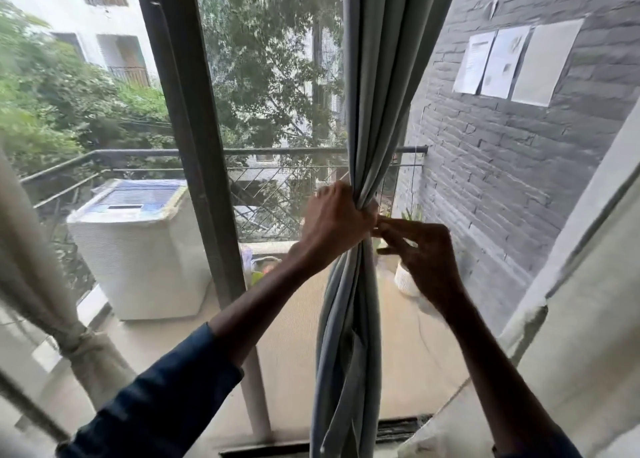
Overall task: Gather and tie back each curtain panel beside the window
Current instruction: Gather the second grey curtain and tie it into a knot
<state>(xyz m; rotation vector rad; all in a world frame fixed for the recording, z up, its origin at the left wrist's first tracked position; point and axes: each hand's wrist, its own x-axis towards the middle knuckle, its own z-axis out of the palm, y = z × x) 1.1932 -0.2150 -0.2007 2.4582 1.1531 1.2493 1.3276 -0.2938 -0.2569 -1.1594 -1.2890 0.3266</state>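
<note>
A grey-blue curtain panel [374,86] hangs in front of the window, gathered into a tight bunch at mid height. My left hand [336,222] is clenched around that bunch from the left. My right hand [419,249] is at the bunch's right side, fingertips pinched together where the fabric is cinched; what they pinch is too small to make out. Below my hands the panel falls in twisted folds [349,336]. At the far left a beige curtain panel [38,284] is tied in a knot [81,339].
A dark window frame post [194,138] stands left of the grey panel. Outside, a white washing machine [138,249] and a balcony railing [270,152]. A grey brick wall [502,166] with paper sheets [512,62] at right. Pale fabric [581,319] hangs at the right edge.
</note>
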